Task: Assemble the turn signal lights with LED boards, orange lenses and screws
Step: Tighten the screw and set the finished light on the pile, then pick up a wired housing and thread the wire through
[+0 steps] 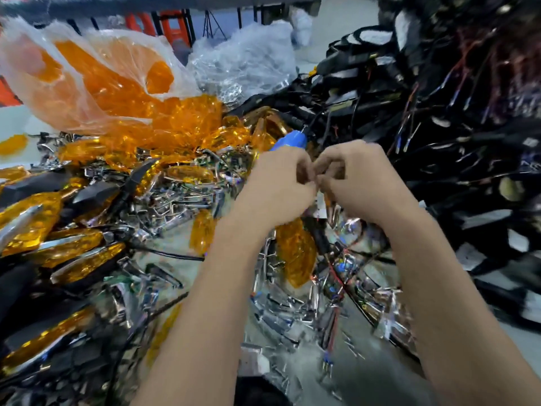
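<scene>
My left hand (278,186) and my right hand (360,183) are raised together over the middle of the table, fingers curled, fingertips meeting. They pinch a small part between them that the fingers mostly hide; a bit of white and chrome (320,205) shows below. A blue electric screwdriver (289,142) lies just behind my left hand. Loose orange lenses (295,253) and chrome reflectors (181,197) lie under and left of the hands. Small LED boards with red wires (339,268) lie below my right wrist.
A clear bag of orange lenses (96,80) stands at the back left, a bag of chrome parts (246,60) behind it. Black housings with wires (439,127) are heaped on the right. Assembled orange lights (58,250) lie at the left. Loose screws (351,344) lie on the bare table.
</scene>
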A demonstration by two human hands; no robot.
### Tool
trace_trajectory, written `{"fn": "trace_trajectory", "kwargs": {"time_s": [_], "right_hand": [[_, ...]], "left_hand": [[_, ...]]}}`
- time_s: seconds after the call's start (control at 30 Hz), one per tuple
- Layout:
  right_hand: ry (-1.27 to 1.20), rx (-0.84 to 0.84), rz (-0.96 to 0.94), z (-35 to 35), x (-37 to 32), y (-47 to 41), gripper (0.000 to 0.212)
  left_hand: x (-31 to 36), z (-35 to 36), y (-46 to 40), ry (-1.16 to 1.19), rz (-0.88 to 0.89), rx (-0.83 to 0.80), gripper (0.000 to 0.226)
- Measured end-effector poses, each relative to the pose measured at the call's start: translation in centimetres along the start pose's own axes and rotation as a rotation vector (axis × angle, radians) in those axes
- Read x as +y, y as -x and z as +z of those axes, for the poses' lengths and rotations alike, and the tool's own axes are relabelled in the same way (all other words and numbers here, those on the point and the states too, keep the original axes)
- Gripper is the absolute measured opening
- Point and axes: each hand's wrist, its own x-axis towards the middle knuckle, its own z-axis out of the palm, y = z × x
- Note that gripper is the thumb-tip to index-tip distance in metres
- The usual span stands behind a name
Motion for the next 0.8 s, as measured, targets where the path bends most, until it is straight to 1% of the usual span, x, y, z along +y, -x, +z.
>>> {"fn": "trace_trajectory", "kwargs": {"time_s": [0.03,0.1,0.17,0.27,0.33,0.4,0.5,0.57,0.63,0.67,0.73,0.8], "right_hand": [[0.055,0.02,0.01,-1.3,0.8,0.8,0.013],[0.123,0.086,0.01,-3.6,2.1,2.4,0.012],[0.142,0.207,0.008,-5.7,3.1,4.2,0.01],[0.155,0.435,0.019,-8.0,4.2,6.1,0.008],[0.112,0.53,0.052,-8.9,5.1,6.9,0.006],[0.103,0.548,0.089,-9.3,5.9,7.4,0.006],[0.087,0.561,0.079,-9.1,6.4,8.0,0.006],[0.094,0.53,0.042,-8.9,6.5,8.1,0.006],[0.187,0.413,0.019,-8.6,6.5,8.0,0.007],[0.237,0.332,0.016,-8.4,6.4,7.9,0.013],[0.284,0.168,0.005,-8.1,5.7,7.4,0.024],[0.311,0.058,-0.024,-7.5,4.7,6.7,0.028]], "left_hand": [[1.1,0.7,-0.6,-0.024,0.037,-0.095,0.008],[3.0,1.8,-1.5,-0.059,0.105,-0.238,0.019],[5.1,3.4,-2.1,-0.091,0.172,-0.289,0.024],[8.0,6.4,-1.7,-0.044,0.246,-0.281,0.021],[9.1,8.5,-1.0,-0.066,0.293,-0.27,0.033],[9.4,10.1,-0.5,-0.145,0.314,-0.223,0.034],[9.0,10.5,-0.5,-0.231,0.255,-0.147,0.03],[8.7,9.5,-0.5,-0.213,0.204,-0.128,0.024],[8.1,7.9,-0.6,-0.198,0.15,-0.129,0.014],[7.6,7.0,-0.7,-0.203,0.134,-0.132,0.016],[6.3,5.0,-1.0,-0.203,0.122,-0.149,0.028],[5.2,3.0,-1.1,-0.148,0.12,-0.174,0.033]]}}
